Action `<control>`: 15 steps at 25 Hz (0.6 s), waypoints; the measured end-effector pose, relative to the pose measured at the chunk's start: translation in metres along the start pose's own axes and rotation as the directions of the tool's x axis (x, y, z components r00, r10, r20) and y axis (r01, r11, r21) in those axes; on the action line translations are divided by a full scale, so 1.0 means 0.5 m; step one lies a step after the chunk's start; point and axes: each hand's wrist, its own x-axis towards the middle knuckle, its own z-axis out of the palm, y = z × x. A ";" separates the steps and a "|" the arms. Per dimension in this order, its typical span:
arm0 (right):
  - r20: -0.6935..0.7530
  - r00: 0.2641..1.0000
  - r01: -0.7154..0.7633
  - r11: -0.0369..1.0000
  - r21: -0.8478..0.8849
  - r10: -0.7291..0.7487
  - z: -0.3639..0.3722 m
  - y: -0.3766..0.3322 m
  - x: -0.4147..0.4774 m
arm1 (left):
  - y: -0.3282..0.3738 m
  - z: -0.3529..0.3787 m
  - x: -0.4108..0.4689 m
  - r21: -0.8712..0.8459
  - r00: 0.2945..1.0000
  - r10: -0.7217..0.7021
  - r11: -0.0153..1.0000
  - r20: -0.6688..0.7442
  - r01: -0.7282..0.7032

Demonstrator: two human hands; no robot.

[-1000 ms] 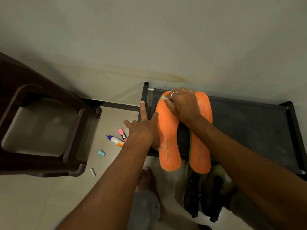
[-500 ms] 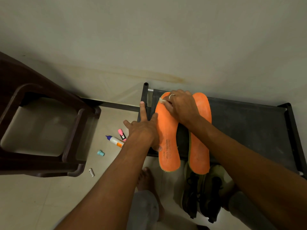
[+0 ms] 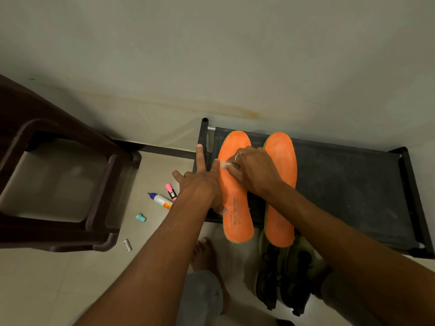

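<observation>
Two orange insoles lie side by side on a low black rack (image 3: 348, 184), their heels overhanging its front edge. My left hand (image 3: 202, 184) rests on the left edge of the left insole (image 3: 235, 208), fingers straight, thumb pressing near the printed text. My right hand (image 3: 254, 170) pinches a small white piece (image 3: 223, 164) against the left insole's middle. The right hand and forearm cross over the right insole (image 3: 280, 161) and hide part of it.
A dark brown plastic chair (image 3: 58, 180) stands at the left. On the floor lie a glue bottle (image 3: 161, 200), a pink highlighter (image 3: 171, 191), a teal cap (image 3: 140, 217) and a small white piece (image 3: 127, 245). Dark shoes (image 3: 282, 278) sit beneath the insoles, beside my bare foot (image 3: 207, 257).
My right hand has slid with the white piece from the toe end of the left insole down toward its middle. The left hand has stayed in place.
</observation>
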 end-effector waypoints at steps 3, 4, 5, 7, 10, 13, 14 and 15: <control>0.016 0.998 -0.056 0.998 0.031 0.056 -0.005 0.007 0.011 | -0.001 0.002 0.002 -0.004 1.000 -0.007 1.000 0.000 0.007; 0.051 0.998 0.032 0.999 0.021 -0.033 -0.001 -0.001 0.008 | -0.001 0.003 0.004 -0.005 1.000 -0.010 1.000 -0.004 0.010; 0.083 0.989 0.122 0.993 0.006 -0.122 0.006 -0.007 0.005 | -0.003 0.003 0.006 -0.007 1.000 -0.010 1.000 -0.011 0.010; 0.063 0.991 0.122 0.992 -0.038 -0.120 0.006 -0.001 0.009 | -0.004 0.004 0.009 -0.010 1.000 -0.002 1.000 -0.025 0.002; 0.028 0.999 0.037 0.998 -0.044 -0.036 0.002 0.001 0.025 | -0.005 0.005 0.009 0.002 1.000 -0.010 1.000 -0.028 0.010; 0.058 0.995 0.089 0.994 -0.057 -0.086 0.003 0.000 0.030 | -0.007 0.007 0.009 -0.008 0.999 -0.009 1.000 -0.037 0.009; 0.037 0.999 0.037 0.997 -0.064 -0.035 -0.003 0.004 0.035 | -0.007 0.007 0.009 -0.013 0.999 -0.005 1.000 -0.038 0.005; 0.016 1.000 -0.007 0.999 -0.053 0.008 -0.008 0.004 0.036 | -0.006 0.007 0.009 -0.013 0.999 -0.005 1.000 -0.036 0.004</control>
